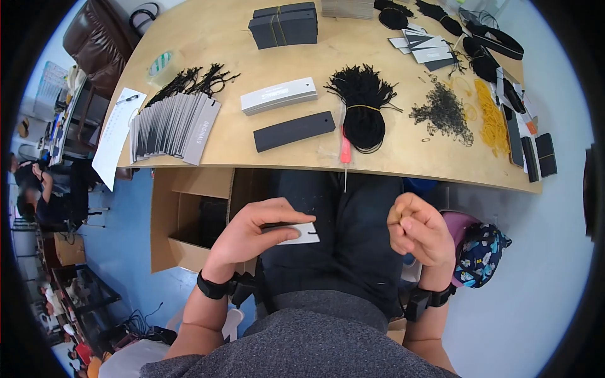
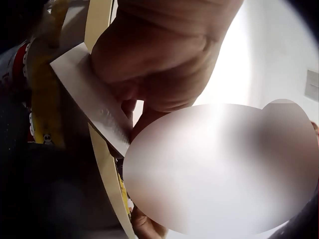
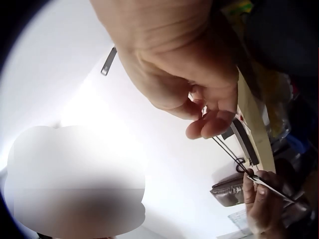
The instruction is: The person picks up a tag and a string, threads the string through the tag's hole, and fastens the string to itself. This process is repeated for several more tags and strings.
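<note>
Over the lap, the left hand [image 1: 258, 230] grips a white tag [image 1: 307, 234] between thumb and fingers; a bit of black cord shows at its end. In the left wrist view the long pale tag [image 2: 94, 97] lies against the palm side of the hand [image 2: 159, 50]. To the right, the right hand [image 1: 421, 230] is raised with curled fingers. The right wrist view shows its fingertips pinching a thin black cord [image 3: 227, 148], stretched to the tag in the left hand [image 3: 261, 209].
On the table [image 1: 277, 165] lie fanned tags [image 1: 167, 129], a white tag stack [image 1: 279, 96], a dark stack [image 1: 294, 131], bundled black cords [image 1: 364, 120], a red-handled tool [image 1: 345, 151], safety pins [image 1: 444, 110] and yellow bands [image 1: 491, 120]. Below stands a cardboard box [image 1: 162, 220].
</note>
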`<state>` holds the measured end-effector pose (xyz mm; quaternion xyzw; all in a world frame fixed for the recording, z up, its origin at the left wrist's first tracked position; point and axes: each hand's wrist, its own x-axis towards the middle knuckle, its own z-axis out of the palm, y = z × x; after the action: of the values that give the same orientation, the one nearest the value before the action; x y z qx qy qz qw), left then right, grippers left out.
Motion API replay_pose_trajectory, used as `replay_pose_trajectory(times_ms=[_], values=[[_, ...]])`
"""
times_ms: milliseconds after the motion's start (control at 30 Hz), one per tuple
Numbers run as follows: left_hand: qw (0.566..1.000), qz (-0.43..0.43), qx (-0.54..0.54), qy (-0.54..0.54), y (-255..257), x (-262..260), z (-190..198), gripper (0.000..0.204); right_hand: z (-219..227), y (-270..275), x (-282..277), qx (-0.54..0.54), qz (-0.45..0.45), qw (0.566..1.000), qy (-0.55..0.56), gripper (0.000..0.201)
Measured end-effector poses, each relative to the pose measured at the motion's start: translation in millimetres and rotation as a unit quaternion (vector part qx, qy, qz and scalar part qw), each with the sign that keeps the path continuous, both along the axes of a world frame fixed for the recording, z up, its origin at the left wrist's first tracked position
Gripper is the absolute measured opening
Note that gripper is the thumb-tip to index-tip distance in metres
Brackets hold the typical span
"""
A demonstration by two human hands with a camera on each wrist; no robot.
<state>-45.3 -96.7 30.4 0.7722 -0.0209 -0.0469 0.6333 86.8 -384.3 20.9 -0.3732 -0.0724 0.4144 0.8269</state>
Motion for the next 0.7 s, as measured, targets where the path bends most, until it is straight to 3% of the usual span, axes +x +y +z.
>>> replay_pose_trajectory(times_ms=[67, 133, 200, 233, 267, 300, 333, 367, 400, 433, 533, 633, 667, 700], values=[[1.0, -0.016, 0.004, 0.019, 1.4, -5.8, 2.7, 0.035, -5.7, -11.5, 10.2, 0.007, 0.169, 0.985, 0.01, 0.016], [0.991, -0.124, 0.024, 0.046, 0.5, -12.4, 9.1, 0.035, -10.8, -11.2, 14.4, 0.005, 0.196, 0.98, 0.016, 0.016], [0.986, -0.148, 0.044, 0.067, 2.6, -13.9, 23.0, 0.036, -15.1, -7.0, 17.2, 0.026, 0.207, 0.977, 0.037, 0.021], [0.992, -0.107, 0.05, 0.038, 3.3, -11.7, 31.7, 0.035, -14.8, -2.8, 17.3, 0.029, 0.211, 0.977, 0.034, 0.021], [0.996, -0.066, 0.055, 0.009, 4.5, -9.9, 39.7, 0.035, -13.7, 3.0, 16.0, 0.064, 0.152, 0.985, 0.045, 0.027], [0.992, 0.027, -0.062, 0.106, 7.3, -10.3, 46.5, 0.036, -12.0, 9.0, 13.7, 0.099, 0.092, 0.989, 0.056, 0.034], [0.983, 0.094, -0.122, 0.101, 9.5, -2.9, 58.4, 0.034, -4.9, 16.0, 9.6, 0.102, 0.095, 0.989, 0.056, 0.034], [0.985, 0.135, -0.049, 0.098, 19.7, 7.1, 72.1, 0.037, 6.4, 23.3, 5.4, 0.066, 0.047, 0.997, 0.011, 0.042], [0.974, 0.219, -0.046, 0.04, 25.8, 19.8, 70.0, 0.039, 12.7, 27.3, 3.8, 0.028, -0.001, 0.999, -0.034, 0.051], [0.971, 0.238, -0.022, -0.029, 40.8, 35.0, 72.1, 0.041, 6.0, 23.9, 7.4, 0.062, 0.039, 0.996, -0.057, 0.058], [0.956, 0.278, -0.029, -0.082, 83.8, 74.0, 80.0, 0.038, -9.9, 18.3, 2.8, 0.068, 0.079, 0.99, -0.094, 0.056], [0.933, 0.346, 0.043, -0.089, 113.2, 82.6, 68.5, 0.038, -13.2, 12.6, -7.8, 0.03, 0.089, 0.991, -0.097, 0.044], [0.902, 0.36, 0.216, -0.101, 118.5, 79.7, 58.9, 0.038, -15.2, 11.2, -9.7, 0.004, 0.094, 0.99, -0.102, 0.04], [0.843, 0.363, 0.381, -0.11, 123.1, 77.1, 46.6, 0.037, -13.3, 11.5, -12.1, -0.013, 0.086, 0.992, -0.091, 0.033]])
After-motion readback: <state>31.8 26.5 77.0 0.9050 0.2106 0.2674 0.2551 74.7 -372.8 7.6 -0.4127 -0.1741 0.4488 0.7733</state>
